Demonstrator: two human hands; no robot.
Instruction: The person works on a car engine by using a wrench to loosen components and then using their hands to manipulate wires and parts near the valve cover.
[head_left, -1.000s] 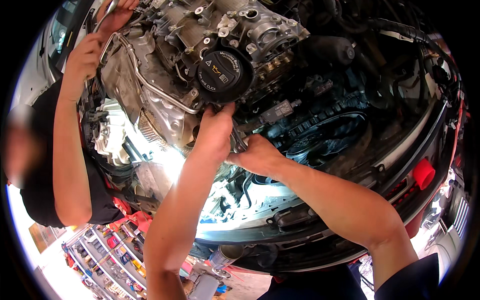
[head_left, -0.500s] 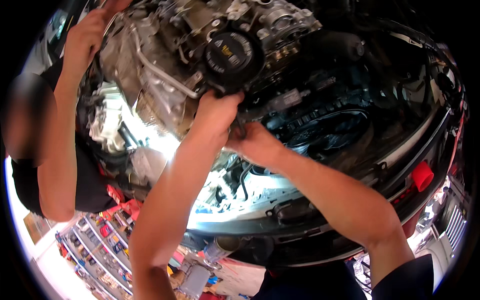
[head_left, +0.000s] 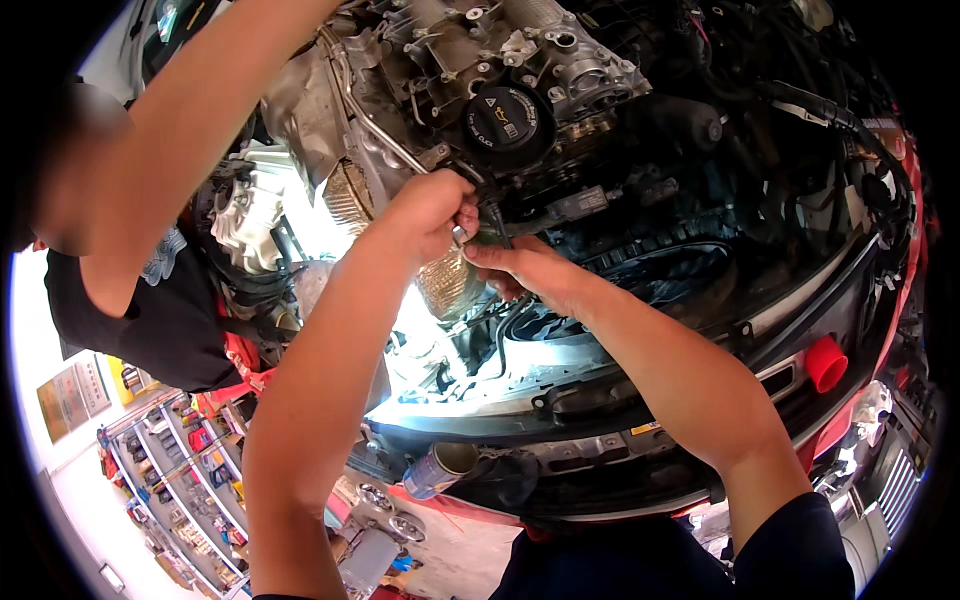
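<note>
My left hand is closed on a small silver metal piece, just below the round black oil filler cap. My right hand is curled just below and right of it, thumb at that piece; what its hidden fingers hold I cannot make out. A dark, narrow part runs down toward the right hand. Around both hands are a silver pipe, a crinkled gold shield and the exposed engine.
A co-worker's arm reaches across the upper left. The front frame crosses below my hands, with a cylindrical can beside it and a red funnel-like piece at right. Shelving stands at lower left.
My left hand has dropped away from beneath the cap, and the silver piece now shows in it. The co-worker's arm has swung up and right. The camera view has shifted.
</note>
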